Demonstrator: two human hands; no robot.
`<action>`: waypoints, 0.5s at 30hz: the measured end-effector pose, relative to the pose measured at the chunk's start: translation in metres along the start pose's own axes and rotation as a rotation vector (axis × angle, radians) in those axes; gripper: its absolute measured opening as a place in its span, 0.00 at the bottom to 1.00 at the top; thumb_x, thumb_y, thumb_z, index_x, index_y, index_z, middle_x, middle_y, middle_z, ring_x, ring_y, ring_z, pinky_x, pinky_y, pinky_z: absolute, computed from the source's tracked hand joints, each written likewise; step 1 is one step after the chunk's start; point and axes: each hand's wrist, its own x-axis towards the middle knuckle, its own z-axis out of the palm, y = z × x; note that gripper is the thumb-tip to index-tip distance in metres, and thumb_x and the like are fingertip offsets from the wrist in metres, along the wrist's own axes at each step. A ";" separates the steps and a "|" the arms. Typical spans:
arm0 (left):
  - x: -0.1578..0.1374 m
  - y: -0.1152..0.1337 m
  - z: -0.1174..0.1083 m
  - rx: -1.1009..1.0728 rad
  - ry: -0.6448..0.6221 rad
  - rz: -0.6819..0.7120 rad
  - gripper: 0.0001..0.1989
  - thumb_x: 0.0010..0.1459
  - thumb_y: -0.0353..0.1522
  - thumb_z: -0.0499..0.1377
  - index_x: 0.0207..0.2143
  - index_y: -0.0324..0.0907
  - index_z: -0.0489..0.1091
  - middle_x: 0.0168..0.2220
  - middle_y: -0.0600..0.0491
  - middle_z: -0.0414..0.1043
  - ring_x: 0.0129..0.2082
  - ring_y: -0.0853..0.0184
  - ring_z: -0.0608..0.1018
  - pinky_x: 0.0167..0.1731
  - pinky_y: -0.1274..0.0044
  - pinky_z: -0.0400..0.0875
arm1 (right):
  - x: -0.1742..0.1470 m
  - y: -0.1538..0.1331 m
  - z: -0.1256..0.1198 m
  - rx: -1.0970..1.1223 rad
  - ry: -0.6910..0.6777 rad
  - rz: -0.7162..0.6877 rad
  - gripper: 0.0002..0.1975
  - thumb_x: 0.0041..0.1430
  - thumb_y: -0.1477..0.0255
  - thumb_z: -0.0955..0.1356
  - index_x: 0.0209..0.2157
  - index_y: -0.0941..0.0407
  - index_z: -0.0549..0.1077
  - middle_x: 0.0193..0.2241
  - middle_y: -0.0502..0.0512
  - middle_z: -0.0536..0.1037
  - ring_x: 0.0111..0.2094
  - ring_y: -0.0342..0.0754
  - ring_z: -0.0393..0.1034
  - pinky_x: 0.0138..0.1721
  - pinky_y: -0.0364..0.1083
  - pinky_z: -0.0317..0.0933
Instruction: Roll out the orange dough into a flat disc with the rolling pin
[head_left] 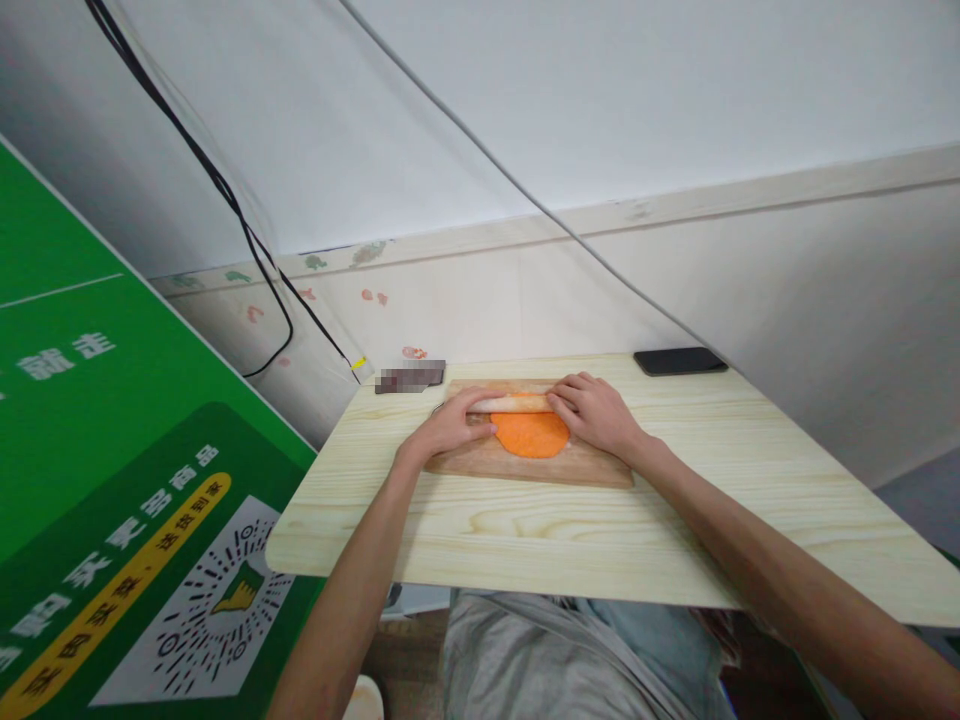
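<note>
A flattened round of orange dough (pixel 531 436) lies on a wooden cutting board (pixel 540 471). Across its far part rests a pale wooden rolling pin (pixel 519 404). My left hand (pixel 454 421) is closed round the pin's left end, with the thumb near the dough's left edge. At the other end, my right hand (pixel 596 412) grips the pin with bent fingers. The far edge of the dough is partly hidden by the pin and hands.
The board lies on a light wood-grain table (pixel 525 530) against a white wall. A black phone (pixel 681 361) rests at the back right, and a blurred-out dark item (pixel 410 377) at the back left. Cables hang along the wall. A green printed panel (pixel 150 450) stands at the left.
</note>
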 end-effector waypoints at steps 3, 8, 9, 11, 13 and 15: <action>0.000 0.000 0.002 0.001 0.004 0.008 0.29 0.61 0.32 0.69 0.65 0.47 0.74 0.67 0.46 0.74 0.67 0.54 0.74 0.72 0.59 0.64 | 0.000 -0.001 0.000 -0.008 -0.005 0.002 0.21 0.79 0.65 0.59 0.45 0.55 0.83 0.46 0.61 0.84 0.47 0.55 0.73 0.49 0.51 0.62; 0.000 -0.002 0.001 -0.004 0.003 0.038 0.29 0.61 0.31 0.68 0.65 0.47 0.74 0.68 0.47 0.73 0.69 0.55 0.72 0.73 0.59 0.62 | 0.000 -0.002 -0.001 -0.016 -0.001 0.013 0.21 0.79 0.65 0.59 0.45 0.55 0.83 0.46 0.61 0.84 0.47 0.56 0.73 0.49 0.52 0.62; 0.000 -0.002 0.000 -0.014 -0.007 0.045 0.28 0.62 0.31 0.67 0.65 0.48 0.74 0.68 0.48 0.72 0.69 0.55 0.72 0.73 0.59 0.61 | 0.000 -0.002 -0.001 -0.014 0.000 0.011 0.21 0.79 0.65 0.59 0.45 0.55 0.83 0.46 0.61 0.84 0.47 0.56 0.74 0.49 0.52 0.62; 0.000 -0.003 -0.002 -0.031 -0.032 0.053 0.28 0.63 0.32 0.66 0.66 0.49 0.73 0.69 0.48 0.71 0.70 0.55 0.71 0.74 0.59 0.61 | 0.000 -0.001 -0.001 -0.007 0.000 0.000 0.21 0.79 0.65 0.59 0.46 0.55 0.83 0.46 0.61 0.84 0.48 0.56 0.74 0.49 0.52 0.63; -0.001 -0.004 -0.004 -0.032 -0.044 0.058 0.29 0.63 0.33 0.67 0.66 0.49 0.73 0.69 0.48 0.71 0.70 0.54 0.71 0.74 0.58 0.61 | 0.000 -0.001 -0.001 -0.004 -0.003 -0.008 0.21 0.79 0.65 0.59 0.46 0.55 0.83 0.47 0.61 0.84 0.48 0.56 0.74 0.50 0.53 0.63; -0.001 -0.004 -0.004 -0.022 -0.039 0.064 0.31 0.61 0.33 0.68 0.66 0.48 0.72 0.69 0.47 0.71 0.70 0.53 0.71 0.73 0.58 0.61 | 0.000 -0.001 -0.001 -0.007 -0.002 -0.008 0.21 0.79 0.65 0.59 0.46 0.56 0.83 0.47 0.62 0.84 0.48 0.56 0.74 0.51 0.53 0.63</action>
